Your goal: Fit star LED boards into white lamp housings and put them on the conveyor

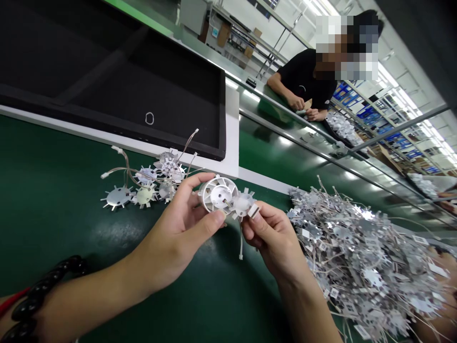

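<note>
In my left hand (193,214) is a round white plastic fan frame (219,193) with spokes and a central hub, gripped at its rim between thumb and fingers. My right hand (269,226) pinches a silvery star-shaped metal plate (243,202) by one edge, beside a small white tab. The plate lies against the frame's right side; whether it is joined there I cannot tell. A thin wire (241,243) with a white connector hangs below it. Several similar metal plates (117,196) with wires lie on the green table left of my hands.
A large heap of metal plates and wires (360,252) covers the right side. A black tray (185,95) on a white board (232,128) lies ahead, with a small pale ring (149,118) in it. Across the bench, a person in black (303,76) handles something small.
</note>
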`<act>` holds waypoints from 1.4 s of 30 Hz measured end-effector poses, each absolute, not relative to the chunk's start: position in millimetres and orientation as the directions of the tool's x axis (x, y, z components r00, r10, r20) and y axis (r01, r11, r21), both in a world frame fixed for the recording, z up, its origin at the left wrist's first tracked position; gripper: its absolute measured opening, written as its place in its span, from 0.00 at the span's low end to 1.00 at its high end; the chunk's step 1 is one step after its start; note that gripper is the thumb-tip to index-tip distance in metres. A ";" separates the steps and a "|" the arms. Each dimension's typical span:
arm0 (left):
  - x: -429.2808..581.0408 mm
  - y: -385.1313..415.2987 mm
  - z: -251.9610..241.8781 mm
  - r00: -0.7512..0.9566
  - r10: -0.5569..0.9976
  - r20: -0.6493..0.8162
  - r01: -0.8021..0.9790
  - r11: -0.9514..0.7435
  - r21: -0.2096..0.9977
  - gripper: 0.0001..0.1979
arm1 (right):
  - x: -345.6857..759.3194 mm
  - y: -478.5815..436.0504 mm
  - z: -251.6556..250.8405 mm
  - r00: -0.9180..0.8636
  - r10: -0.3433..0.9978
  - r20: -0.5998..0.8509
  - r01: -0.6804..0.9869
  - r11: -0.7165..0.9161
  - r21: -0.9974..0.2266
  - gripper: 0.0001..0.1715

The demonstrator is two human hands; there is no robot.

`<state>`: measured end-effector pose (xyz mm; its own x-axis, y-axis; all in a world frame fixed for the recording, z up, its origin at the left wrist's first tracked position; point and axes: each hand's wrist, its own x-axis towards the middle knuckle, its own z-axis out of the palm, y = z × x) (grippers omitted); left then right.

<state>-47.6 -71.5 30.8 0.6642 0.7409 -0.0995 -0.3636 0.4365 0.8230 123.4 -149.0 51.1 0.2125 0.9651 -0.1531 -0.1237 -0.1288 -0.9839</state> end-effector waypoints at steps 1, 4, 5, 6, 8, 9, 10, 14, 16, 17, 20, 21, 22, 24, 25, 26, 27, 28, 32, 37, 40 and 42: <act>-47.5 -71.9 30.3 0.661 0.745 -0.094 -0.368 0.431 0.824 0.22 | 123.4 -148.8 51.3 0.215 0.964 -0.156 -0.119 -0.132 -0.984 0.20; -48.0 -73.8 29.4 0.647 0.759 -0.078 -0.360 0.394 0.845 0.25 | 121.8 -149.0 52.6 0.214 0.964 -0.157 -0.111 -0.136 -0.984 0.21; -48.4 -74.4 29.1 0.641 0.764 -0.078 -0.349 0.380 0.856 0.26 | 120.7 -149.1 53.1 0.213 0.965 -0.156 -0.116 -0.134 -0.984 0.21; -48.7 -74.9 28.8 0.638 0.766 -0.079 -0.337 0.369 0.866 0.28 | 119.4 -149.2 53.5 0.209 0.965 -0.157 -0.124 -0.134 -0.983 0.20; -49.2 -75.6 28.3 0.639 0.764 -0.086 -0.316 0.363 0.877 0.32 | 116.5 -149.2 53.6 0.203 0.966 -0.163 -0.139 -0.136 -0.981 0.20; -49.1 -75.9 28.3 0.645 0.759 -0.089 -0.311 0.366 0.877 0.33 | 115.0 -149.2 53.3 0.203 0.965 -0.168 -0.142 -0.140 -0.980 0.20; -49.0 -76.2 28.5 0.648 0.756 -0.093 -0.309 0.373 0.875 0.33 | 113.6 -149.2 52.7 0.205 0.964 -0.171 -0.143 -0.144 -0.979 0.21; -47.6 -79.3 32.2 0.619 0.771 -0.151 -0.302 0.411 0.860 0.31 | 109.9 -150.3 48.9 0.229 0.958 -0.172 -0.125 -0.146 -0.981 0.23; -47.1 -80.9 34.8 0.612 0.771 -0.177 -0.296 0.431 0.853 0.30 | 109.0 -151.5 47.4 0.234 0.959 -0.161 -0.102 -0.141 -0.985 0.23; -47.0 -81.5 35.8 0.617 0.766 -0.180 -0.295 0.437 0.850 0.30 | 108.8 -152.1 46.8 0.235 0.960 -0.153 -0.089 -0.135 -0.987 0.23; -47.0 -82.4 37.6 0.633 0.755 -0.172 -0.310 0.451 0.837 0.32 | 108.4 -152.9 45.9 0.225 0.966 -0.131 -0.077 -0.116 -0.990 0.23; -47.0 -82.5 38.0 0.634 0.754 -0.169 -0.317 0.453 0.833 0.32 | 108.3 -152.8 45.5 0.212 0.968 -0.130 -0.089 -0.114 -0.990 0.23; -46.9 -82.7 38.2 0.634 0.756 -0.165 -0.323 0.452 0.831 0.32 | 108.2 -152.5 45.1 0.194 0.972 -0.133 -0.108 -0.114 -0.988 0.22; -46.8 -82.9 38.7 0.633 0.759 -0.154 -0.331 0.445 0.832 0.32 | 107.8 -151.5 44.3 0.157 0.977 -0.144 -0.151 -0.120 -0.981 0.22; -46.6 -82.9 38.9 0.634 0.759 -0.149 -0.335 0.442 0.832 0.32 | 107.4 -151.0 44.0 0.145 0.979 -0.146 -0.166 -0.122 -0.979 0.22; -46.5 -82.9 39.1 0.636 0.758 -0.144 -0.337 0.442 0.831 0.31 | 107.0 -150.6 43.9 0.141 0.979 -0.148 -0.171 -0.123 -0.978 0.22; -46.4 -82.8 39.1 0.639 0.756 -0.141 -0.340 0.442 0.830 0.31 | 106.4 -150.2 44.0 0.146 0.978 -0.147 -0.166 -0.122 -0.979 0.23; -46.4 -82.7 39.1 0.641 0.755 -0.138 -0.343 0.443 0.828 0.30 | 105.9 -150.0 44.3 0.157 0.976 -0.148 -0.150 -0.124 -0.981 0.23; -46.9 -82.3 37.7 0.647 0.752 -0.126 -0.358 0.446 0.820 0.27 | 104.1 -149.8 46.8 0.215 0.962 -0.165 -0.034 -0.161 -0.986 0.26; -47.3 -82.4 36.2 0.653 0.752 -0.093 -0.393 0.441 0.807 0.26 | 103.4 -148.6 47.6 0.241 0.959 -0.152 0.046 -0.167 -0.985 0.28; -46.7 -81.7 36.5 0.648 0.757 -0.090 -0.393 0.433 0.811 0.25 | 102.8 -148.2 47.5 0.257 0.958 -0.123 0.074 -0.147 -0.986 0.28; -46.4 -81.0 36.9 0.647 0.756 -0.101 -0.381 0.435 0.816 0.25 | 102.2 -148.7 47.7 0.283 0.954 -0.096 0.099 -0.129 -0.987 0.28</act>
<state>-46.4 -81.0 36.9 0.6470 0.7558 -0.1008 -0.3809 0.4350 0.8159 102.2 -148.7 47.7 0.2833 0.9542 -0.0963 0.0986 -0.1288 -0.9867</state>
